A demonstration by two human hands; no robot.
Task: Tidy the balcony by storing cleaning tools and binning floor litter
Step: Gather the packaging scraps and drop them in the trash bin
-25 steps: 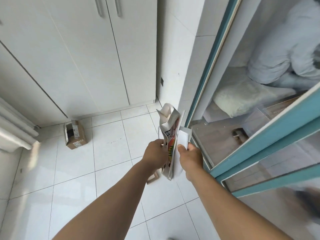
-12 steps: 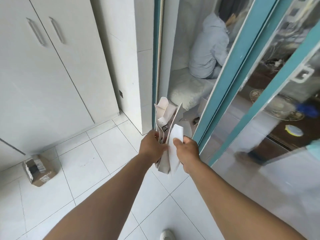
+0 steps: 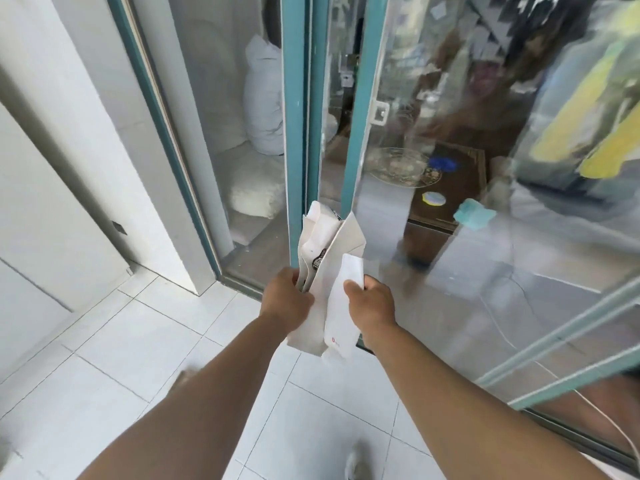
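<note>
1. The left hand [image 3: 286,295] grips a white paper bag [image 3: 330,244] at its left edge, fingers curled round the paper.
2. The right hand [image 3: 371,303] pinches a white slip [image 3: 341,308], thumb on its front face and fingers behind it.
3. The slip hangs down below the right hand; a small red mark sits near its lower end.
4. The bag stands upright between the hands, held in the air above the floor [image 3: 138,341], its open top spread apart with folded flaps showing.
5. Dark print shows on an inner fold of the bag, just above the left hand.
6. The slip lies against the bag's right side, touching it.
7. Both forearms reach forward from the bottom of the view, well apart at the elbows and close at the hands.
8. Behind the bag stands a teal door frame [image 3: 294,133], with glass panes on either side.
9. Through the left pane a white cushion [image 3: 254,194] lies on the floor inside, with a white bundle [image 3: 263,102] upright behind it.
10. The right pane [image 3: 519,237] carries blurred reflections; a dark table [image 3: 457,181] with a glass dish [image 3: 396,166] shows through it.
11. A white wall [image 3: 69,150] stands to the left, beside the frame.
12. A shoe [image 3: 356,465] shows at the bottom edge, on the white tiles.
</note>
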